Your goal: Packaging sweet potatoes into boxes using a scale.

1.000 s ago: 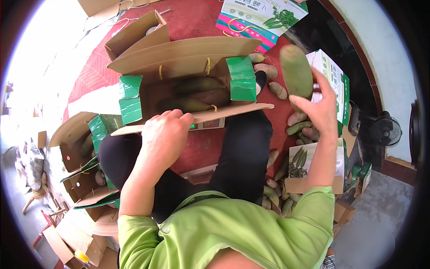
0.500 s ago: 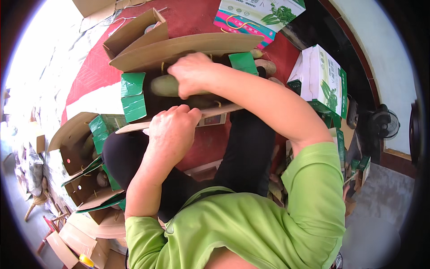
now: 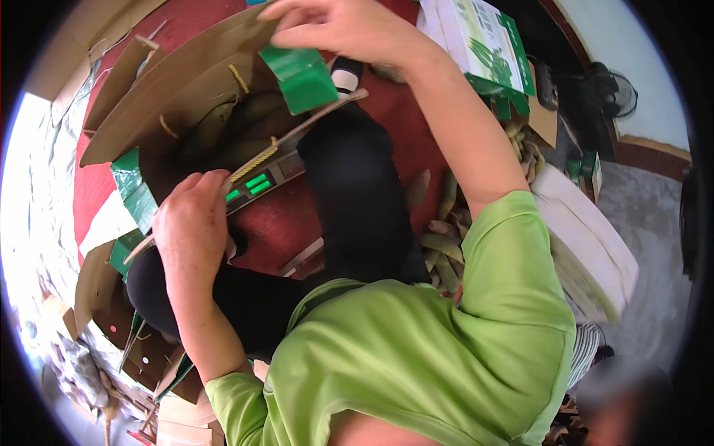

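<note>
An open cardboard box (image 3: 201,89) stands before my knees, with yellow rope loops and green end flaps. Several long greenish-brown vegetables (image 3: 216,126) lie in its shadowed inside; their exact kind is hard to make out. My left hand (image 3: 192,223) is closed over the box's near flap, beside a yellow rope loop (image 3: 253,162). Above the box's far right corner, my right hand (image 3: 327,28) is empty with its fingers apart, just over a green flap (image 3: 299,78). A scale with a lit green display (image 3: 256,183) shows along the box's near side.
More long vegetables (image 3: 444,260) lie on the red floor covering to my right. White and green cartons (image 3: 487,48) stand farther back, near a black fan (image 3: 613,93). Other opened boxes (image 3: 111,305) sit at my left. A blurred person (image 3: 621,401) is at the lower right.
My right hand has left the long vegetable inside the box and moved out to the far right corner. My left hand stays on the near flap. The view has swung right.
</note>
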The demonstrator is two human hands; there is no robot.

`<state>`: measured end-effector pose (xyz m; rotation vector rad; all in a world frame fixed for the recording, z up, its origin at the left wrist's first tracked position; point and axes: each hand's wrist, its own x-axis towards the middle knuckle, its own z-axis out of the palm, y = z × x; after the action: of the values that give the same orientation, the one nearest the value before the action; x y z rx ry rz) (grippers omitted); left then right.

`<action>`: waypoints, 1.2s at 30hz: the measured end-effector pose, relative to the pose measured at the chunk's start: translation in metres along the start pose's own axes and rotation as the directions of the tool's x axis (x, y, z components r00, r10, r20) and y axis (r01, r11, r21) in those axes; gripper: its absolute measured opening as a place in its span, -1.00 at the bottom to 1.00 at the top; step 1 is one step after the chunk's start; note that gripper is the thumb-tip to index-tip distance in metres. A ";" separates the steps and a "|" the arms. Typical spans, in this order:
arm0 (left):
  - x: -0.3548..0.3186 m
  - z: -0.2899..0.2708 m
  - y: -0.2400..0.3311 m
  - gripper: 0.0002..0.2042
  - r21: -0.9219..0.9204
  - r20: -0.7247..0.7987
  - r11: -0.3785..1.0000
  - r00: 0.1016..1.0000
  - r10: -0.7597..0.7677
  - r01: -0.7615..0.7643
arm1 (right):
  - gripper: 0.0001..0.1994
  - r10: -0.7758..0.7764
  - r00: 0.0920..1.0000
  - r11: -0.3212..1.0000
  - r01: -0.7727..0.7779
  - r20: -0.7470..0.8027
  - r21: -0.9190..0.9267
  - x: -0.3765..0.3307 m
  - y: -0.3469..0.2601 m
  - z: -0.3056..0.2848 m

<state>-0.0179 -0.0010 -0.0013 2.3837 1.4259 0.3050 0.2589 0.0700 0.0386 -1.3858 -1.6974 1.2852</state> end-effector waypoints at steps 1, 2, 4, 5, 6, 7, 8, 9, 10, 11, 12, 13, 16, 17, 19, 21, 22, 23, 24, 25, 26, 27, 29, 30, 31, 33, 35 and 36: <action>0.003 0.000 0.005 -0.88 -0.015 0.000 1.000 1.000 -0.007 0.007 | -0.66 0.078 0.990 0.990 -0.062 -0.118 0.130 -0.012 0.035 -0.013; 0.006 0.001 0.010 -0.88 -0.029 0.002 0.999 1.000 -0.018 0.018 | -0.56 -0.069 0.965 0.992 0.039 -0.253 -0.123 -0.026 0.075 -0.028; 0.009 0.001 0.013 -0.88 -0.019 0.018 1.000 1.000 -0.012 0.012 | -0.66 0.035 0.933 0.969 -0.119 -0.357 -0.216 -0.067 0.138 -0.043; 0.009 0.000 0.012 -0.87 -0.005 0.017 1.000 0.999 -0.031 0.031 | -0.68 0.151 0.902 0.961 -0.230 -0.405 -0.152 -0.089 0.165 -0.039; 0.007 0.000 0.010 -0.87 -0.001 0.026 1.000 0.999 -0.026 0.026 | -0.66 0.178 0.906 0.955 -0.253 -0.384 -0.154 -0.110 0.186 -0.035; 0.006 0.001 0.006 -0.88 -0.018 -0.009 1.000 1.000 -0.019 0.019 | -0.65 0.404 0.824 0.899 -0.439 -0.398 0.005 -0.131 0.210 -0.024; 0.007 0.003 0.007 -0.88 -0.038 -0.044 0.999 0.999 -0.005 0.004 | -0.64 0.388 0.817 0.873 -0.474 -0.427 -0.113 -0.155 0.251 -0.019; 0.008 0.002 0.010 -0.89 -0.047 -0.036 0.999 0.999 -0.011 0.009 | -0.64 0.333 0.818 0.866 -0.462 -0.468 -0.192 -0.184 0.294 -0.011; 0.009 0.003 0.011 -0.89 -0.046 -0.028 0.999 1.000 -0.001 0.000 | -0.64 0.377 0.782 0.828 -0.525 -0.496 -0.197 -0.212 0.338 0.000; 0.009 0.004 0.010 -0.89 -0.056 -0.038 0.998 0.999 -0.003 0.001 | -0.61 0.548 0.660 0.727 -0.680 -0.514 -0.098 -0.230 0.350 0.016; 0.009 0.004 0.011 -0.89 -0.072 -0.049 0.997 0.999 0.003 -0.007 | -0.60 0.657 0.548 0.632 -0.775 -0.519 -0.019 -0.253 0.366 0.029; 0.010 0.004 0.013 -0.90 -0.052 -0.069 0.998 0.997 0.029 -0.033 | -0.58 0.748 0.423 0.522 -0.851 -0.511 0.059 -0.276 0.382 0.040; 0.010 0.004 0.011 -0.91 -0.047 -0.064 0.998 0.997 0.034 -0.038 | -0.46 0.806 0.321 0.382 -0.924 -0.497 0.022 -0.334 0.421 0.070; 0.010 0.004 0.011 -0.91 -0.043 -0.064 0.998 0.997 0.035 -0.037 | -0.40 0.852 0.155 0.285 -0.939 -0.500 0.194 -0.345 0.427 0.081; 0.008 0.004 0.012 -0.91 -0.022 -0.072 0.999 0.997 0.025 -0.027 | -0.35 0.901 0.035 0.221 -0.895 -0.433 0.387 -0.340 0.405 0.096; 0.012 0.004 0.015 -0.91 -0.032 -0.057 0.999 0.998 0.026 -0.028 | -0.29 0.932 -0.100 0.130 -0.807 -0.349 0.576 -0.348 0.407 0.103; 0.015 0.004 0.016 -0.91 -0.051 -0.045 0.998 0.999 0.023 -0.025 | -0.25 0.898 -0.118 0.169 -0.796 -0.423 0.581 -0.365 0.438 0.113; 0.016 0.005 0.015 -0.91 -0.055 -0.042 0.998 0.999 0.025 -0.027 | -0.20 0.864 -0.126 0.211 -0.789 -0.488 0.577 -0.373 0.458 0.120; 0.014 0.005 0.014 -0.91 -0.049 -0.043 0.999 0.999 0.004 -0.006 | -0.20 0.868 -0.120 0.210 -0.791 -0.482 0.574 -0.366 0.460 0.125; 0.014 0.006 0.014 -0.90 -0.048 -0.042 0.999 0.999 -0.008 0.006 | -0.21 0.842 -0.085 0.289 -0.763 -0.534 0.578 -0.357 0.456 0.128; 0.014 0.006 0.015 -0.90 -0.045 -0.038 0.999 0.999 -0.008 0.006 | -0.21 0.810 -0.053 0.367 -0.731 -0.585 0.575 -0.351 0.450 0.130; 0.007 -0.002 0.013 -0.90 -0.014 -0.043 0.999 0.998 -0.036 0.035 | -0.21 0.818 -0.022 0.376 -0.737 -0.575 0.562 -0.335 0.439 0.126; 0.014 0.005 0.014 -0.90 -0.011 -0.029 1.000 0.999 -0.015 0.015 | -0.21 0.791 -0.119 0.269 -0.814 -0.600 0.515 -0.332 0.411 0.112; 0.014 0.003 0.015 -0.90 -0.005 -0.022 1.000 1.000 -0.014 0.014 | -0.21 0.793 -0.112 0.271 -0.815 -0.598 0.512 -0.327 0.412 0.113; 0.013 0.000 0.015 -0.90 0.003 -0.015 1.000 1.000 -0.015 0.015 | -0.22 0.784 -0.092 0.298 -0.812 -0.614 0.502 -0.320 0.414 0.112; 0.016 0.003 0.016 -0.89 -0.009 -0.009 1.000 1.000 -0.002 0.002 | -0.22 0.770 -0.084 0.321 -0.806 -0.633 0.497 -0.314 0.425 0.111; 0.016 0.002 0.016 -0.89 -0.005 -0.014 1.000 1.000 -0.008 0.008 | -0.23 0.794 -0.094 0.273 -0.828 -0.601 0.490 -0.299 0.443 0.115; 0.014 0.003 0.014 -0.88 -0.037 -0.010 0.999 1.000 -0.026 0.026 | -0.23 0.799 -0.069 0.288 -0.829 -0.598 0.479 -0.288 0.448 0.117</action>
<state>0.0011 0.0044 0.0021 2.3355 1.4418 0.3352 0.4062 -0.2445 -0.3817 -2.6812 -0.0234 0.7790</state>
